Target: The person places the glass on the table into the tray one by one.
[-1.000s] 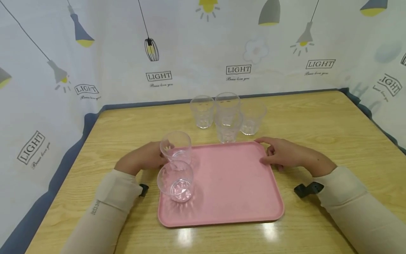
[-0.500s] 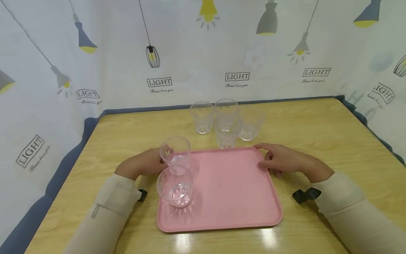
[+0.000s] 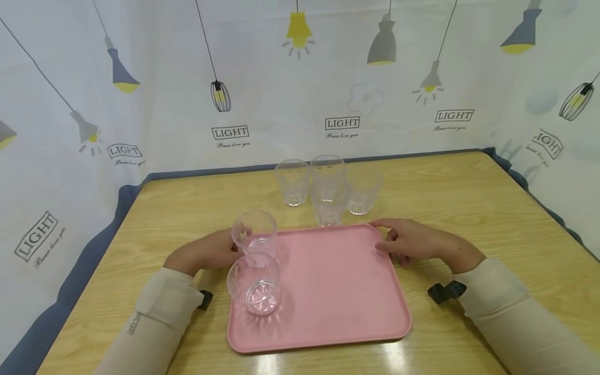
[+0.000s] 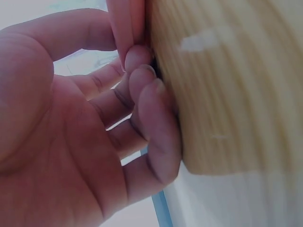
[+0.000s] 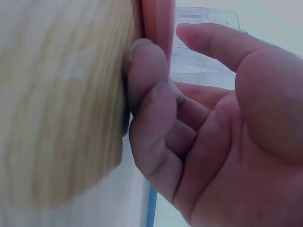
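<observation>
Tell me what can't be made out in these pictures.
Head: print on the left sleeve, too small to read fully.
Head: some fingers of the left hand, hidden by the hand itself.
Left wrist: most of the pink tray, cut by the top edge.
Right wrist: bases of the clear cups, hidden behind the tray.
</observation>
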The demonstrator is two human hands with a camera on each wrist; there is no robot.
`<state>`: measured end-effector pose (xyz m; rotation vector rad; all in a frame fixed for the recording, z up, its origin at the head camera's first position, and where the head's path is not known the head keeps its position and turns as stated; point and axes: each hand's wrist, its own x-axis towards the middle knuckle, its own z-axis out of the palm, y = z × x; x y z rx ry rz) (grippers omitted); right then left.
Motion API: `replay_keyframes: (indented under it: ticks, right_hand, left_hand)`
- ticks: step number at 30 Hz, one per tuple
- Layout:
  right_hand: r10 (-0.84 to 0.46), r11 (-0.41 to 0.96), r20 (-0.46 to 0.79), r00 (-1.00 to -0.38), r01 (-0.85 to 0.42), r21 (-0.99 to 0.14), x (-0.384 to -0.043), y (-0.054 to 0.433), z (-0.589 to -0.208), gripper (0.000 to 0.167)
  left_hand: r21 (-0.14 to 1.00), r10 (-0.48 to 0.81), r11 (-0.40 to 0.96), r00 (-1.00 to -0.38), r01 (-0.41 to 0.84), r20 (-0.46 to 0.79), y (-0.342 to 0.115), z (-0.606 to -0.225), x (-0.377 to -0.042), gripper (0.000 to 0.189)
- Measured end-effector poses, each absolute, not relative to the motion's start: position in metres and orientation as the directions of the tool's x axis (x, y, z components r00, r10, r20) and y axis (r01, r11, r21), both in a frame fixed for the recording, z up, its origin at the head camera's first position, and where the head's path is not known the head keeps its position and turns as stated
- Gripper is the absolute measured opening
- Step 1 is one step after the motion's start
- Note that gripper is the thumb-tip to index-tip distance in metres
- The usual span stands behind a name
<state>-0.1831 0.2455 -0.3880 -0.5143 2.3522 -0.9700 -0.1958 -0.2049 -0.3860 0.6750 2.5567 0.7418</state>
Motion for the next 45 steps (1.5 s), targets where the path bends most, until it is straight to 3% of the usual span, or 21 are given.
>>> replay_keyframes:
  ticks: [7, 17, 20, 24, 29, 45]
  right_hand:
    - [-0.509, 0.694, -0.319, -0.800, -0.162, -0.702, -0.183, 0.248, -0.387, 0.066]
    - [-0.305, 0.735, -0.118, -0.945, -0.155, -0.660, -0.188, 0.244, -0.363, 0.063]
    - [-0.244, 0.754, -0.071, -0.967, -0.143, -0.642, -0.192, 0.241, -0.356, 0.072]
    - [-0.229, 0.766, -0.038, -0.973, -0.156, -0.624, -0.202, 0.235, -0.348, 0.091]
    - [-0.238, 0.743, -0.015, -0.971, -0.173, -0.647, -0.214, 0.227, -0.343, 0.102]
    - [-0.253, 0.712, -0.015, -0.967, -0.176, -0.680, -0.230, 0.218, -0.349, 0.102]
  left_hand:
    - [0.567, 0.534, 0.755, -0.810, 0.329, -0.242, -0.204, -0.388, -0.196, 0.052]
    - [0.587, 0.537, 0.744, -0.807, 0.318, -0.244, -0.204, -0.384, -0.194, 0.048]
    - [0.587, 0.544, 0.741, -0.805, 0.326, -0.239, -0.204, -0.384, -0.194, 0.048]
    - [0.577, 0.536, 0.753, -0.803, 0.316, -0.260, -0.205, -0.386, -0.195, 0.051]
    - [0.567, 0.521, 0.768, -0.806, 0.298, -0.282, -0.205, -0.385, -0.195, 0.057]
    - [0.562, 0.537, 0.758, -0.806, 0.331, -0.249, -0.205, -0.385, -0.194, 0.053]
